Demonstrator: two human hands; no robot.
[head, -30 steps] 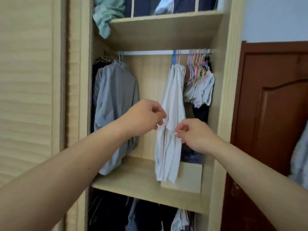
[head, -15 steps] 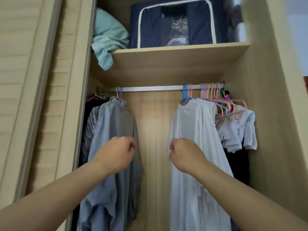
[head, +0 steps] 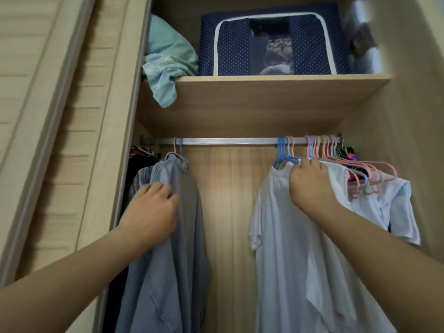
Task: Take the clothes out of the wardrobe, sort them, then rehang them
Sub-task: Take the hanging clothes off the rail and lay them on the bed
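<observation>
Both hands have come up from waist height to the clothes near the rail (head: 228, 141). A second ago they were pinching the lower hem of the white shirt (head: 288, 236); now the right hand (head: 310, 186) is at its shoulder, just under the blue hangers (head: 282, 152), fingers curled into the cloth at the collar. Whether that grip has the hanger itself or only fabric I cannot tell from here. The left hand (head: 153, 210) has moved away to the grey shirt (head: 173, 236), its fingers bent and pressing on the shoulder; whether they have actually closed on the cloth is not clear.

All the clothes are on the rail: dark things far left, the grey shirt, a gap, the white shirt, then a bunch of pink hangers (head: 336, 159) with small white garments. So nothing is out yet. The move upward looks like the start of unhooking, probably the white shirt first.
</observation>
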